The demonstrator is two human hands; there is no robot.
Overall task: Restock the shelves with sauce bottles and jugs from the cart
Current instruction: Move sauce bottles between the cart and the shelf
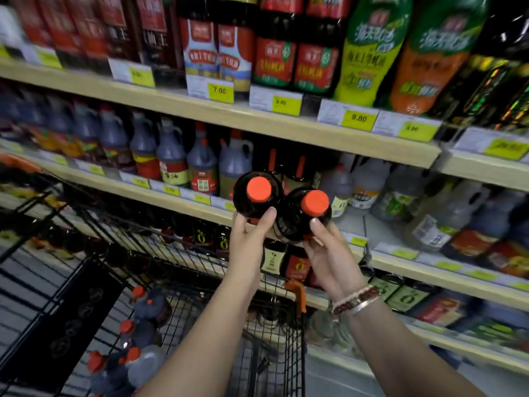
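The left hand (pixel 248 242) grips the left bottle (pixel 252 200) and the right hand (pixel 329 253) grips the right bottle (pixel 305 216), fingers curled round each dark body from beneath. The bottles touch side by side, long axes toward the camera, orange caps nearest it. They are held above the cart (pixel 148 239), whose basket holds grey jugs (pixel 148 365). Beyond the cart stand beige shelves (pixel 286 127) with yellow price tags (pixel 220 91).

Dim, cool light leaves the cart (pixel 160 239) dark, the shelves (pixel 257 121) bow with wide-angle distortion and blur smears jugs (pixel 86 130) toward the frame's edges.
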